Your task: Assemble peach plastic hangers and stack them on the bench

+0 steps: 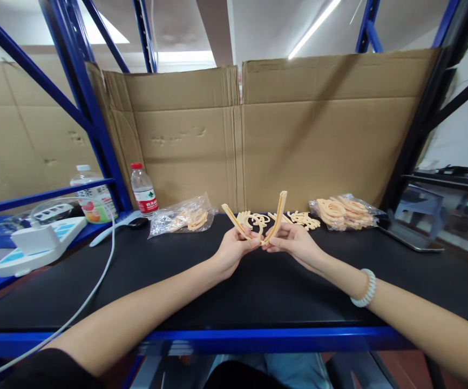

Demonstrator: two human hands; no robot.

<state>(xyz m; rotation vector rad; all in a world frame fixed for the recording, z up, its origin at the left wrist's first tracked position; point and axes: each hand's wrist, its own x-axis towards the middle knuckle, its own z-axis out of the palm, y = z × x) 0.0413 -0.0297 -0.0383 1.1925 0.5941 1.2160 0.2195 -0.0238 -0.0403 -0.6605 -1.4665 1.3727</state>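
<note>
My left hand (234,249) and my right hand (294,243) meet above the black table (225,292). Together they pinch a cream plastic piece (276,217) bent into a V, one arm rising left, the other rising right. The left fingers grip the left arm, the right fingers the right arm. Just behind the hands lies a loose pile of similar cream plastic parts (258,219).
A clear bag of cream parts (183,217) lies at the back left, another bag (345,212) at the back right. A water bottle (143,190), a drink bottle (92,200), a white power strip (35,243) with cable stand left. Cardboard sheets (298,129) wall off the back.
</note>
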